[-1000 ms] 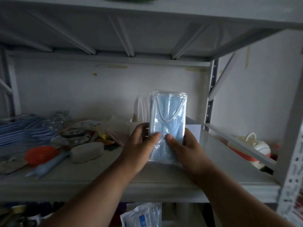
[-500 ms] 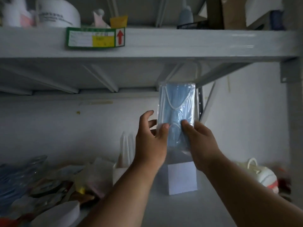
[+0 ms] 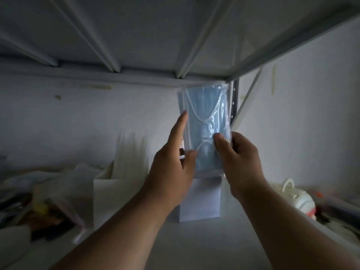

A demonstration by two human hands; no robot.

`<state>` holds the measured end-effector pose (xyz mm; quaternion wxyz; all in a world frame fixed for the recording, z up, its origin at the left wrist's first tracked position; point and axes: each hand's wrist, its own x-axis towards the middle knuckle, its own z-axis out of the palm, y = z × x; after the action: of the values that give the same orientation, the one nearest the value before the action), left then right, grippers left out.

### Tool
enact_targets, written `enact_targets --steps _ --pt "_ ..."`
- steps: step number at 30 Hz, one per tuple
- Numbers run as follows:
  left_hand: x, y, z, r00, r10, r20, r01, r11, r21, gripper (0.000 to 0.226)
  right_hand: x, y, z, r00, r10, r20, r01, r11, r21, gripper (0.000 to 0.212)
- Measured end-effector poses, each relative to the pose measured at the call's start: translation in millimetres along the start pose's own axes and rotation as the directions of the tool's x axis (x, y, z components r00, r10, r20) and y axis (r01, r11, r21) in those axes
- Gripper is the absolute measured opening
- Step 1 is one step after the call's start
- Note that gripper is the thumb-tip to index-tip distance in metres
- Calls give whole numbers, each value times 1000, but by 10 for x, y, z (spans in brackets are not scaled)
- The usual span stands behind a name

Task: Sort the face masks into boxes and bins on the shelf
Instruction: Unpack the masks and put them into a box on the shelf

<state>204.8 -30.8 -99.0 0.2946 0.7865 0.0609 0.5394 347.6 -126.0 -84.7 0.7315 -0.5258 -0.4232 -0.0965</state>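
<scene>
The mask pack (image 3: 205,129), blue face masks in clear plastic w/ white ear loops showing, stands upright in the air between your two hands, close under the upper shelf board (image 3: 148,36).

Your right hand (image 3: 240,162) pinches the lower right part of the pack: the thumb lies on the front, the other fingers are curled behind the right edge. Your left hand (image 3: 173,168) is on the left side: the index finger is straight and points up along the left edge of the pack, the thumb touches the front near the bottom left corner. The other left fingers are behind the pack, so I cannot tell how they lie.

Directly below your fingers stands a white box (image 3: 200,201) on the shelf surface (image 3: 194,246); the bottom of the pack is just above its top edge, and I cannot tell if they touch. To the left of your left fingers is a 2nd white box (image 3: 109,199) w/ pale sheets standing in it, blurred.

Further left of the left hand is a heap of plastic bags (image 3: 58,191) and dark small items, too blurred to name. To the right of your right fingers, well apart, lies a white cup-shaped mask (image 3: 298,199) w/ a strap, beside smth red.
</scene>
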Motion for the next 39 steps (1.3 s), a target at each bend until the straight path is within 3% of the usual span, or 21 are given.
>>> enact_targets --steps 5,10,14,18,26,31,39 --pt "54 -152 -13 990 118 -72 -111 989 96 53 -69 8 -2 994 77 73 -85 991 108 30" --pt "82 -196 1 974 152 -168 -108 964 242 47 -111 25 -11 979 162 127 -186 960 210 26" --pt "84 -161 -8 981 141 -130 -115 976 184 44 -132 19 10 977 156 145 -185 960 212 28" --pt "70 -135 15 989 103 -108 -92 990 108 40 -149 2 -2 977 130 170 -166 962 217 44" --pt "43 -136 19 1000 -26 -16 26 999 -31 45 -140 -1 -31 969 124 213 -169 963 209 43" --pt "29 -109 -15 998 -64 2 64 995 -70 61 -153 11 -13 963 160 215 -206 955 214 49" --pt "26 -128 -33 996 -87 24 88 993 -76 52 -167 11 5 958 166 232 -211 959 188 55"
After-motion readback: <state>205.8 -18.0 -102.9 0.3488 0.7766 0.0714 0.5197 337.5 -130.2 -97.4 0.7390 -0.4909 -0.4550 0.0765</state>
